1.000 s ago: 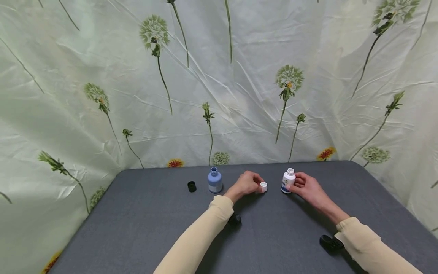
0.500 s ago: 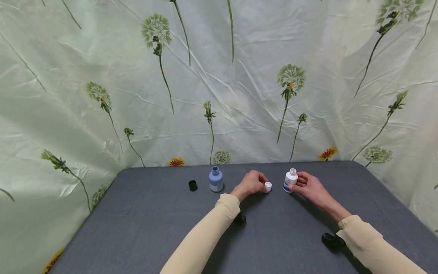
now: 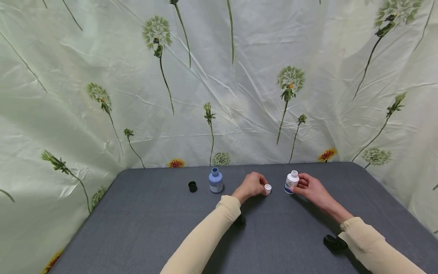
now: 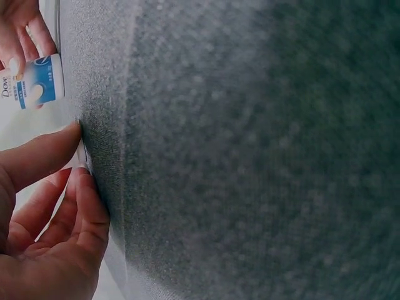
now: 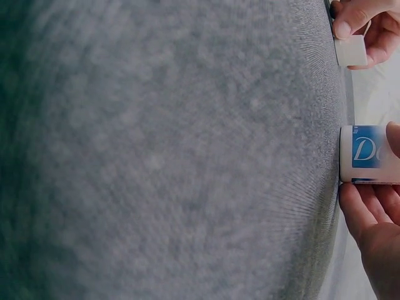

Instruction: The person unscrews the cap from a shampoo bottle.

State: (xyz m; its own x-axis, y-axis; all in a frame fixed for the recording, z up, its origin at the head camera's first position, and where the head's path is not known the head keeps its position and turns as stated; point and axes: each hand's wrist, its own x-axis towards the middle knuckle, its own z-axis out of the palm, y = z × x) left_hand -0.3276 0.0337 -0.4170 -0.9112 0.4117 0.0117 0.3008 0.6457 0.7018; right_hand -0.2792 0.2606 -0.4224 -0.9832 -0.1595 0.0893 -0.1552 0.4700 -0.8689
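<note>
My left hand (image 3: pixel 252 185) pinches a small white bottle cap (image 3: pixel 268 188) low at the grey tabletop, its hollow side facing up. In the right wrist view the same cap (image 5: pixel 353 51) sits between thumb and fingers, at the cloth. My right hand (image 3: pixel 312 191) grips a small white bottle (image 3: pixel 291 182) from its right side, thumb in front. That bottle is uncapped and stands nearly upright; its blue and white label reads "Dove" in the right wrist view, where its base (image 5: pixel 345 154) meets the cloth. A gap separates cap and bottle.
Left of my left hand stands an uncapped blue bottle (image 3: pixel 215 182). A black cap (image 3: pixel 192 186) lies farther left, hollow side up. Behind the grey cloth-covered table (image 3: pixel 137 228) hangs a pale curtain (image 3: pixel 246 95) with a dandelion print.
My left hand and the white cap have shifted slightly to the right. The white bottle and my right hand have also moved a little rightward. Both grips stay the same.
</note>
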